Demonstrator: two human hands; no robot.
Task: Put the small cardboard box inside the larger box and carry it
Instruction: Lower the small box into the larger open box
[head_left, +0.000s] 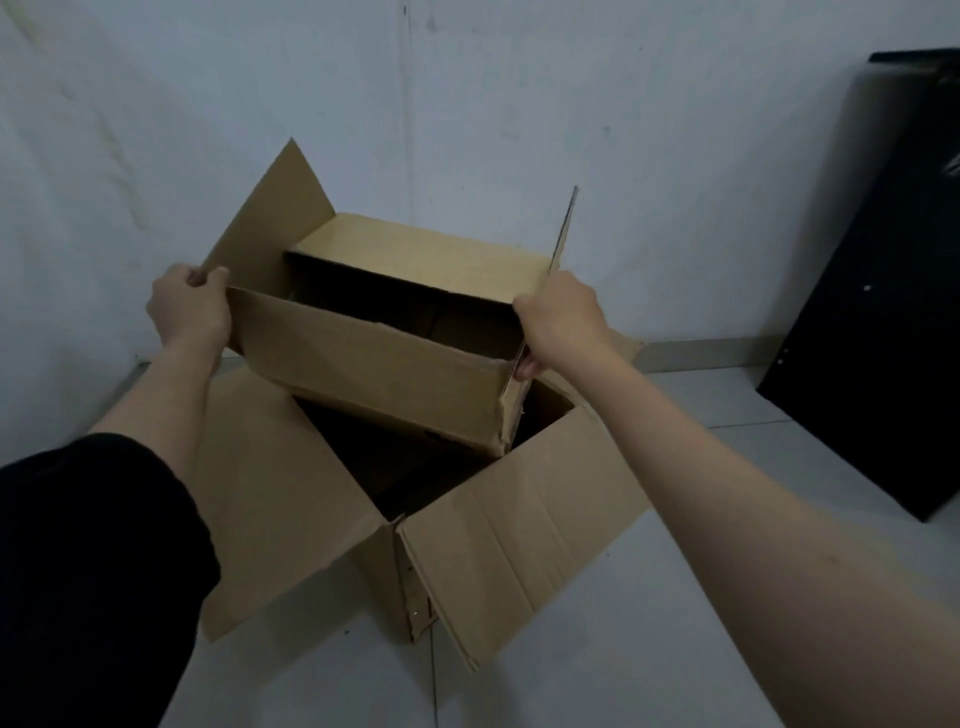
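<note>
Against a pale wall, the small cardboard box hung between both hands, left hand and right hand gripping its ends above the larger box.

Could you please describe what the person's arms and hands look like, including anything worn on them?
Both hands, left hand and right hand, are bare: no gloves, rings, or watch visible. The forearms are uncovered too. A black sleeve shows at the lower left.
</note>
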